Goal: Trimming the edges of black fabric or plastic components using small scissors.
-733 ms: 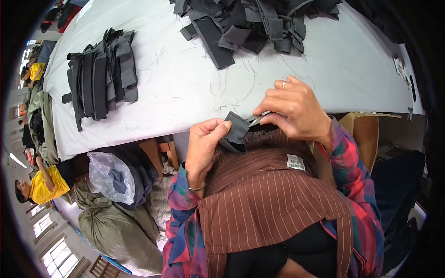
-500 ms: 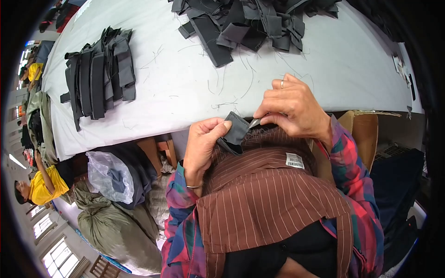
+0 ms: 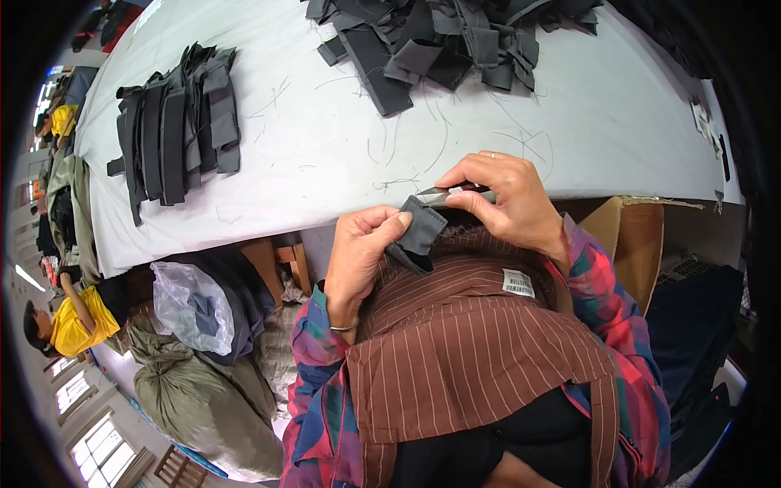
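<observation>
Between thumb and curled fingers, my left hand (image 3: 358, 252) pinches a small dark grey fabric strip (image 3: 423, 230), whose stitched end sticks out to the right over the table's near edge. My right hand (image 3: 511, 199) is closed around thread snips (image 3: 464, 193). Their blade tips point left and lie at the upper edge of the strip, close to my left thumb; I cannot tell whether they touch it. The strip's lower part curls down in front of my brown striped apron (image 3: 464, 350).
A loose heap of dark fabric strips (image 3: 381, 77) lies at the back of the white-covered table (image 3: 293, 163), with thread ends scattered before it. A neater row of strips (image 3: 173, 130) lies at left. Below stand a cardboard box (image 3: 639, 244) and sacks (image 3: 195, 407). Another person (image 3: 77, 321) is far left.
My right hand has turned and shifted up and left, bringing the snips from the strip's right side to its upper edge. The strip has tilted slightly in my left hand.
</observation>
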`<action>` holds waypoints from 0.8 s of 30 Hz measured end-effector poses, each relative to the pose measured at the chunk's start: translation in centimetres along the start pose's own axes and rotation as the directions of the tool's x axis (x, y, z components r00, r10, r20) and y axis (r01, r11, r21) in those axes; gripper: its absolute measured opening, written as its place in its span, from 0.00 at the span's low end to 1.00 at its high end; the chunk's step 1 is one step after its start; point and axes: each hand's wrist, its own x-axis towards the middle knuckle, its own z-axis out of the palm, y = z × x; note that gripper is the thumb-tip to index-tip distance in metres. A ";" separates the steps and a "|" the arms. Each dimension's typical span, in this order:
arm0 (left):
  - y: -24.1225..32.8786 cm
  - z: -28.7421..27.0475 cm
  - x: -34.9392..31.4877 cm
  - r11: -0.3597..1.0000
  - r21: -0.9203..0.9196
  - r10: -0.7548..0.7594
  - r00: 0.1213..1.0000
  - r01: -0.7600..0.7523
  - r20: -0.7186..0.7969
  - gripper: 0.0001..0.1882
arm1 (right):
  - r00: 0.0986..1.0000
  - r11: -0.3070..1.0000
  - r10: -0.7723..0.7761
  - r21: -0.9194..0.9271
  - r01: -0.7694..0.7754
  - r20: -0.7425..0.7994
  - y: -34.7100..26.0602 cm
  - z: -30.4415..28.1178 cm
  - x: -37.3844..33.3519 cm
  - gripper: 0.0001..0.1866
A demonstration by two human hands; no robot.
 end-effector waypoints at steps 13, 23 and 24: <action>-0.4 -0.3 -0.2 0.999 0.042 -0.002 1.000 0.002 0.005 0.07 | 0.980 0.950 -0.196 -0.244 0.196 0.027 -0.4 -0.4 0.3 0.07; 1.9 3.2 -2.4 0.904 0.416 0.131 0.990 -0.101 -0.043 0.05 | 0.978 0.821 0.152 0.533 -0.205 0.142 -2.2 1.1 -0.4 0.11; 1.6 3.2 -2.4 0.799 0.560 0.283 0.959 -0.220 -0.027 0.05 | 0.968 0.793 0.196 0.555 -0.251 0.157 -2.3 1.3 -0.3 0.08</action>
